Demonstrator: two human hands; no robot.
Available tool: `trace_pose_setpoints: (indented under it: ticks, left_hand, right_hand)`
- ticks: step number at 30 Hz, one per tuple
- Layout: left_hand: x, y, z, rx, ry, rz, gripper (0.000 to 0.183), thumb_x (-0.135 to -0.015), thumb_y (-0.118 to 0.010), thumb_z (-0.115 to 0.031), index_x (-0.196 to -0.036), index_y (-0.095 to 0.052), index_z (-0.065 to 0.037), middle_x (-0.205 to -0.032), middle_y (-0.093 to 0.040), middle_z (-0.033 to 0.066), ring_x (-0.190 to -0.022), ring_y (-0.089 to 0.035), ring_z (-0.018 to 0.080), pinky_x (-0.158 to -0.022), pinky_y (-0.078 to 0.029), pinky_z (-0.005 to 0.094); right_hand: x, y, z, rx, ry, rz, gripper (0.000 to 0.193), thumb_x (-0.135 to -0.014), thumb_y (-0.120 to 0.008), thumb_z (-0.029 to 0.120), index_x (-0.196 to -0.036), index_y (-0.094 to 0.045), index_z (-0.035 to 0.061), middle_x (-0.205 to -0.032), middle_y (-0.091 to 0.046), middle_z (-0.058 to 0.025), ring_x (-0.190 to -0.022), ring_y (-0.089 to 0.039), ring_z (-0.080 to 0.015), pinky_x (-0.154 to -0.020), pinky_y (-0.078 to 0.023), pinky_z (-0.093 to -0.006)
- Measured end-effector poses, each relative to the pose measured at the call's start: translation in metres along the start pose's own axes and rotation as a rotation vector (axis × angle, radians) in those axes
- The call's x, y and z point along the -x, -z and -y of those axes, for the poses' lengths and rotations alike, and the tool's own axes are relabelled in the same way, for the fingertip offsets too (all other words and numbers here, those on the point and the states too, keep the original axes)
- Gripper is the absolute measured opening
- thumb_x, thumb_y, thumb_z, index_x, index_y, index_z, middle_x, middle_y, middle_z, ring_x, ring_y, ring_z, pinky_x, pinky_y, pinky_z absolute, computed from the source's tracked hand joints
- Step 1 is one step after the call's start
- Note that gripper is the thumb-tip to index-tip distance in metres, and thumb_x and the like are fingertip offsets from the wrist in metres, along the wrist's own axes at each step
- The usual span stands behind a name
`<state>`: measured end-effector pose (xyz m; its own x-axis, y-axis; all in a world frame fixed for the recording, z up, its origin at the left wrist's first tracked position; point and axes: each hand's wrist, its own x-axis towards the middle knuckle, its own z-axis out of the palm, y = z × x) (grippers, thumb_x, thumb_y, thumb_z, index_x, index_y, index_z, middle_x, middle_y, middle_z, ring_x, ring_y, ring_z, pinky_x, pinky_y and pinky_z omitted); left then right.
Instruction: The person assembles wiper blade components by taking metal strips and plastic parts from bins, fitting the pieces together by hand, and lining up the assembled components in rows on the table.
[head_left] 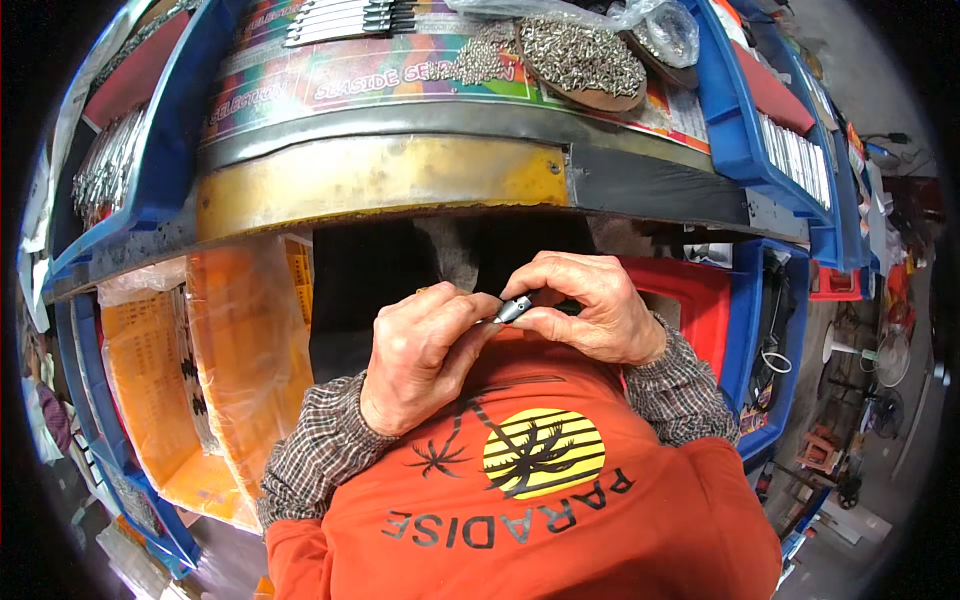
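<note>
In front of my orange shirt, both hands meet on a small silver-grey cylindrical metal part [513,309] with a small dark hole in its side. The thumb and fingers of my left hand [425,345] pinch its left end. My right hand [588,305] grips the other end between thumb and fingertips, where something black shows. The part is tilted, its right end higher. My fingers cover both ends, so its full length is hidden.
On the bench beyond its worn yellow edge [380,180] lie a round tray of small metal pieces [585,62], a loose pile [478,58] and a row of metal rods [345,20]. Blue bins [725,110] flank it. Orange plastic bags [245,350] are at left, a red crate [690,290] at right.
</note>
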<state>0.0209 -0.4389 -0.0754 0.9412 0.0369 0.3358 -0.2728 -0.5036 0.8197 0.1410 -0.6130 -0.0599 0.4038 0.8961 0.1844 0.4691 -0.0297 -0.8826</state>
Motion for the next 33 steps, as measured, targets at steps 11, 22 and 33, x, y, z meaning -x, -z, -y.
trace_pose_setpoints:
  ticks: [11,22,33]
  left_hand:
    - [0.013,-0.007,0.009,-0.097,-0.013,-0.050,0.021,-0.071,-0.073,-0.002,-0.089,-0.062,-0.003,-0.075,-0.060,0.0079,-0.064,-0.061,0.0240,-0.057,-0.049,0.0325]
    - [0.017,-0.014,0.008,-0.117,-0.042,-0.085,0.020,-0.067,-0.075,-0.001,-0.084,-0.064,-0.004,-0.074,-0.063,0.0087,-0.061,-0.062,0.0223,-0.053,-0.048,0.0304]
    - [0.017,-0.018,0.009,-0.121,-0.038,-0.061,0.021,-0.067,-0.074,-0.001,-0.085,-0.063,-0.003,-0.074,-0.063,0.0093,-0.062,-0.062,0.0233,-0.054,-0.047,0.0312]
  right_hand:
    - [0.013,-0.026,-0.010,-0.005,-0.062,-0.123,0.018,-0.083,-0.067,0.004,-0.099,-0.061,-0.0042,-0.085,-0.064,-0.0114,-0.069,-0.066,-0.0149,-0.056,-0.053,-0.0248]
    - [0.023,-0.026,-0.008,-0.187,-0.191,-0.037,0.016,-0.084,-0.065,-0.001,-0.100,-0.062,-0.0051,-0.088,-0.066,-0.0113,-0.065,-0.066,-0.0118,-0.056,-0.054,-0.0218]
    - [0.025,-0.033,-0.015,-0.252,-0.169,-0.129,0.011,-0.085,-0.065,0.001,-0.094,-0.063,-0.0027,-0.077,-0.064,-0.0070,-0.055,-0.061,-0.0079,-0.046,-0.047,-0.0212]
